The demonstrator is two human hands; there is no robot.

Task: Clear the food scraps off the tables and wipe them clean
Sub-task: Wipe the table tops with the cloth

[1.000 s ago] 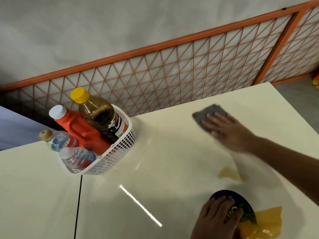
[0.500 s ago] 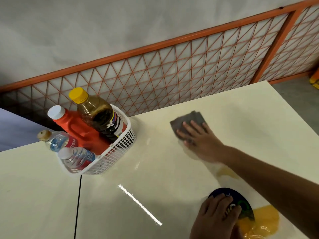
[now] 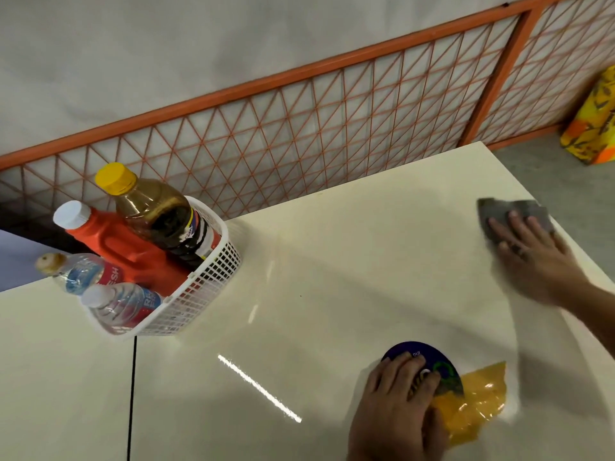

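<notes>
Your cream glossy table (image 3: 299, 311) fills most of the view; its far corner sits by the orange metal lattice fence (image 3: 299, 128), and its right edge runs diagonally down toward your right arm; a second cream table (image 3: 56, 377) butts against it on the left, with a thin dark seam (image 3: 131, 394) between them. The white plastic mesh basket (image 3: 213, 287) stands at the far left corner of your table, just above that seam; it holds an orange jug with a white cap (image 3: 126, 247), a brown bottle with a yellow cap (image 3: 159, 214) and two clear water bottles (image 3: 123, 304), all leaning left. A wide stretch of tabletop lies between the basket and your hands.

Your right hand (image 3: 539, 261) lies palm down with straight, spread fingers, pressing on the grey folded cloth (image 3: 506, 211); the cloth pokes out beyond your fingertips and sits right by the table's right edge, well apart from the basket. Your left hand (image 3: 396, 410) rests near the bottom edge of the view, fingers laid loosely over the dark blue round disc (image 3: 432, 356) without curling round it; a crumpled yellow transparent wrapper (image 3: 476, 400) lies partly under the disc and touches the hand's right side; it is near the table's right edge too. A yellow and orange patterned bag (image 3: 595, 121) stands on the grey floor beyond the far corner.
</notes>
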